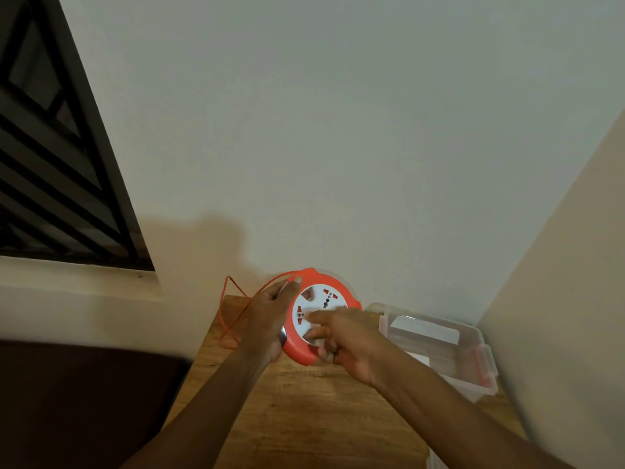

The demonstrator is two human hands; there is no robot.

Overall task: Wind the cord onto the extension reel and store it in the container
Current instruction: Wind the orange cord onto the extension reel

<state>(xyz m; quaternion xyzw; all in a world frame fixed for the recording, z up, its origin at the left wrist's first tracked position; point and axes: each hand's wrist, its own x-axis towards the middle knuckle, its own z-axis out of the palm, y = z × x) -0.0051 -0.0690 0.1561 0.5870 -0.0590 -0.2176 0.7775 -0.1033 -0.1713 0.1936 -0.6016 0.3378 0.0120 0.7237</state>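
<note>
The round orange extension reel [318,289] with a white socket face is held tilted above the wooden table [304,418]. My left hand [269,319] grips its left rim, thumb near the top where the orange cord [226,319] leaves it. The cord loops loosely down over the table's left edge. My right hand [341,336] rests on the white face, fingers curled on the centre of the reel. The clear plastic container [473,346] stands open on the table to the right of the reel.
A pale wall runs behind the table and another closes in on the right. A dark barred window [57,157] sits at upper left above a ledge. Something dark brown [84,401] lies left of the table.
</note>
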